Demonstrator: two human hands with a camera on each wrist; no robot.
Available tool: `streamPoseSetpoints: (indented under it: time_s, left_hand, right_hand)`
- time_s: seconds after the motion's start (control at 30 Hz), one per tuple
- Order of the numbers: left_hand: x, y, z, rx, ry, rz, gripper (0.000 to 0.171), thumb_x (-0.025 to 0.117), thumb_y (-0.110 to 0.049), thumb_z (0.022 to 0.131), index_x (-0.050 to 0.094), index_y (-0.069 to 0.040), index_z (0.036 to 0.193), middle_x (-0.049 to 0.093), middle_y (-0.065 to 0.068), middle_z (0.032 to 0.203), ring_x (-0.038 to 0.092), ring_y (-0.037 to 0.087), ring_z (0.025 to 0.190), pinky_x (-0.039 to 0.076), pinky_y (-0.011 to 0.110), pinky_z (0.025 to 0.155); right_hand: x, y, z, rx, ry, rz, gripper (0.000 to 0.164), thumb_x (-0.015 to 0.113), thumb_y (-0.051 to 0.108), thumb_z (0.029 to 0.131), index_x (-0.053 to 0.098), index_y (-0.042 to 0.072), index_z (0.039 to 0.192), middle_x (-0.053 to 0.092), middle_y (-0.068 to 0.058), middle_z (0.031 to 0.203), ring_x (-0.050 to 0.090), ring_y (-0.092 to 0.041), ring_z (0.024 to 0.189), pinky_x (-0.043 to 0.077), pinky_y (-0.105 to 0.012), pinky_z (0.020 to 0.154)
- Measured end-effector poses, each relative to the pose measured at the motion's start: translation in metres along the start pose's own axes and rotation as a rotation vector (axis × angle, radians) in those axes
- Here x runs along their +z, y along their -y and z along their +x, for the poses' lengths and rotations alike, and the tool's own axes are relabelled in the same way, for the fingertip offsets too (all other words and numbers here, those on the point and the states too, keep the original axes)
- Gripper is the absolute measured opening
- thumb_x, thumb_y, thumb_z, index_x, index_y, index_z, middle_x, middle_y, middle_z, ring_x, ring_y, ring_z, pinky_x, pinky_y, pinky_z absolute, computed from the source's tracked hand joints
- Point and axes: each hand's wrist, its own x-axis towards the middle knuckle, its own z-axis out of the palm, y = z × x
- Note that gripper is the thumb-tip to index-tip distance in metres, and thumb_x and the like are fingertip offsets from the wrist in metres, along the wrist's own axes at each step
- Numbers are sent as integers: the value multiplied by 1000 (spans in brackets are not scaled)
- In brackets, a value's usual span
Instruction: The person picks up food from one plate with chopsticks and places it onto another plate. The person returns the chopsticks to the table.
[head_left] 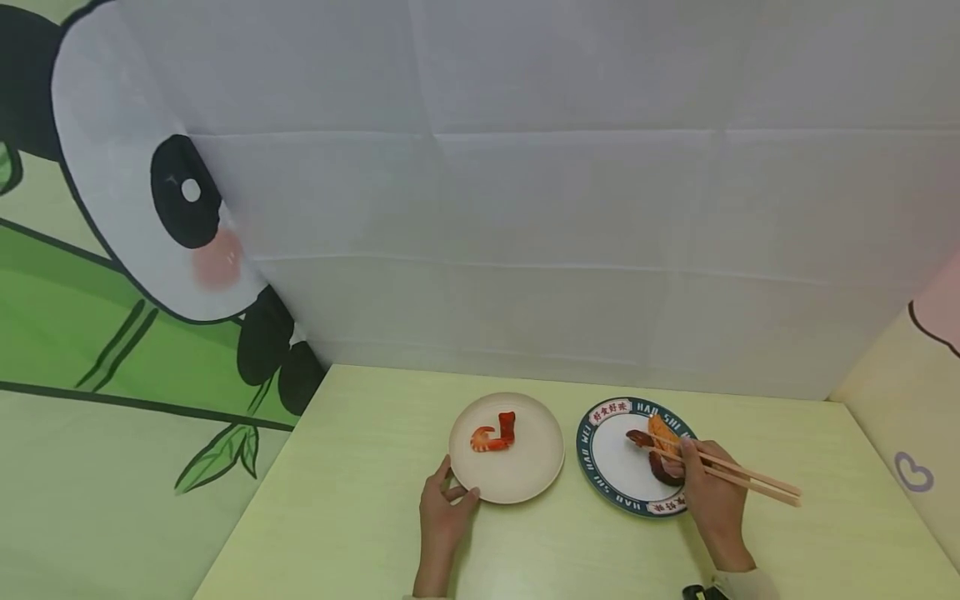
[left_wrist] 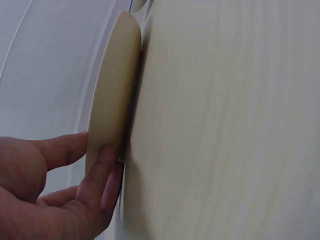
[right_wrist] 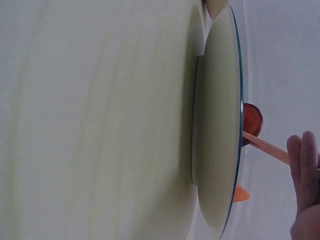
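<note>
With the left hand (head_left: 445, 512) I'm pinching the cream plate (head_left: 534, 479), and with the right hand (head_left: 714, 498) gripping chopsticks (head_left: 757, 482) at the blue-rimmed plate (head_left: 611, 468)'s dark morsel (head_left: 639, 437), seemingly picking up, next needing a steady squeeze.

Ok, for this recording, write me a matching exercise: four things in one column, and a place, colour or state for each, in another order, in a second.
1. chopsticks
2. cream plate
3. white plate
4. panda picture

A. ringed by a dark, lettered rim
B. at the left of the head view
C. held by the right hand
D. touched by the left hand

Right pairs: 1-C; 2-D; 3-A; 4-B
</note>
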Motion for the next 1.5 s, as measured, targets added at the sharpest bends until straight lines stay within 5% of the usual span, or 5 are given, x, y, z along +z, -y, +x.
streamPoseSetpoints:
  time_s: [0.2, 0.6, 1.03, 1.5]
  left_hand:
    - [2, 2, 1, 28, -9, 4, 68, 70, 6, 72, 41, 10, 133, 48, 26, 118, 63, 23, 80, 50, 29, 65]
    - [1, -2, 0, -3, -6, -2, 69, 70, 6, 72, 40, 9, 134, 49, 22, 120, 63, 24, 82, 49, 26, 66]
    - [0, -2, 0, -13, 19, -3, 71, 71, 5, 73, 38, 9, 136, 47, 22, 121, 63, 25, 84, 49, 24, 66]
    - [0, 0, 0, -29, 18, -19, 70, 71, 5, 73, 38, 7, 136, 47, 21, 122, 63, 25, 85, 49, 24, 67]
  right_hand:
    - [0, 1, 3, 0, 1, -102, 20, 60, 22, 90, 70, 5, 85, 63, -5, 71, 53, -5, 53, 35, -19, 39]
    - [1, 3, 3, -2, -20, -120, 19, 61, 18, 90, 70, 2, 86, 62, -7, 70, 52, -4, 53, 35, -18, 39]
    - [1, 3, 1, 6, 43, 33, 19, 59, 14, 91, 69, -1, 87, 62, -13, 73, 62, -9, 53, 48, -18, 47]
    - [3, 3, -1, 69, 64, 25, 21, 59, 17, 91, 68, -2, 91, 64, -14, 72, 63, -12, 53, 50, -20, 49]
